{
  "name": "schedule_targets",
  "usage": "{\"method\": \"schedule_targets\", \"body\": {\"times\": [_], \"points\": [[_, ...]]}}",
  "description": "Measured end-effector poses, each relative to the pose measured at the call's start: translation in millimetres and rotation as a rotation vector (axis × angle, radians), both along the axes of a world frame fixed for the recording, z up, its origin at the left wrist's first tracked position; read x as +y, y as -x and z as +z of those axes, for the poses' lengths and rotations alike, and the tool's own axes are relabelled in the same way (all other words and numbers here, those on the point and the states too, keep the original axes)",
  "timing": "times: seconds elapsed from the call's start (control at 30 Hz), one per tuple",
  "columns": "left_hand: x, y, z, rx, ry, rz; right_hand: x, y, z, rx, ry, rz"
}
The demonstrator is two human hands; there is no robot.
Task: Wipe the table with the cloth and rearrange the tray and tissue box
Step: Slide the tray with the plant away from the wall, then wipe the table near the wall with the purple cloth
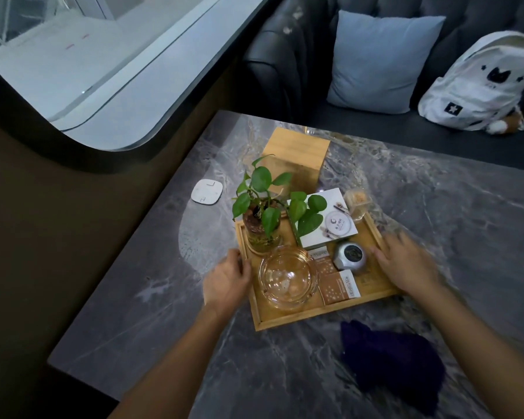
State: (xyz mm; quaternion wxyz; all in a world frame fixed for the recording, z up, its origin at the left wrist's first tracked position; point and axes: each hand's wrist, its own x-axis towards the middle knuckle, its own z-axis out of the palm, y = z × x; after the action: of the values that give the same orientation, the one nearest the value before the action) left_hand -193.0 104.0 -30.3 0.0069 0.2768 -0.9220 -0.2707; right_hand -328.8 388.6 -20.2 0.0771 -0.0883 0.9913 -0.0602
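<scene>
A wooden tray [285, 324] sits mid-table and carries a potted green plant [262, 216], a glass ashtray [288, 279], a white box [330, 225], a small silver device [350, 256] and brown packets [339, 287]. My left hand [227, 279] grips the tray's left rim, thumb over the edge. My right hand [406, 264] is motion-blurred, its fingers spread over the tray's right rim. Just behind the tray stands a wooden tissue box [297, 152]. A dark purple cloth [390, 367] lies crumpled on the grey marble table [451, 207], in front of the tray to the right.
A white square pad [207, 191] lies on the table left of the tray. Behind the table is a dark sofa with a light blue cushion [381, 58] and a white backpack [481, 83]. A window ledge [73, 71] runs along the left.
</scene>
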Motion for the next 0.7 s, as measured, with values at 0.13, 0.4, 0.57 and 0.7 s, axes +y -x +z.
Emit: {"method": "schedule_targets", "body": {"times": [0.13,0.4,0.57,0.7], "points": [[4,-22,-6,0.044,-0.037,0.035,5,-35,15,0.024,0.080,0.010],[18,-80,-19,0.032,0.090,-0.202,24,-110,28,-0.075,0.214,0.146],[26,-104,-30,-0.034,0.114,-0.294,46,-142,11,-0.232,0.090,0.310],[29,-110,-34,-0.077,0.215,-0.333,53,-155,0,-0.097,-0.017,0.418]]}}
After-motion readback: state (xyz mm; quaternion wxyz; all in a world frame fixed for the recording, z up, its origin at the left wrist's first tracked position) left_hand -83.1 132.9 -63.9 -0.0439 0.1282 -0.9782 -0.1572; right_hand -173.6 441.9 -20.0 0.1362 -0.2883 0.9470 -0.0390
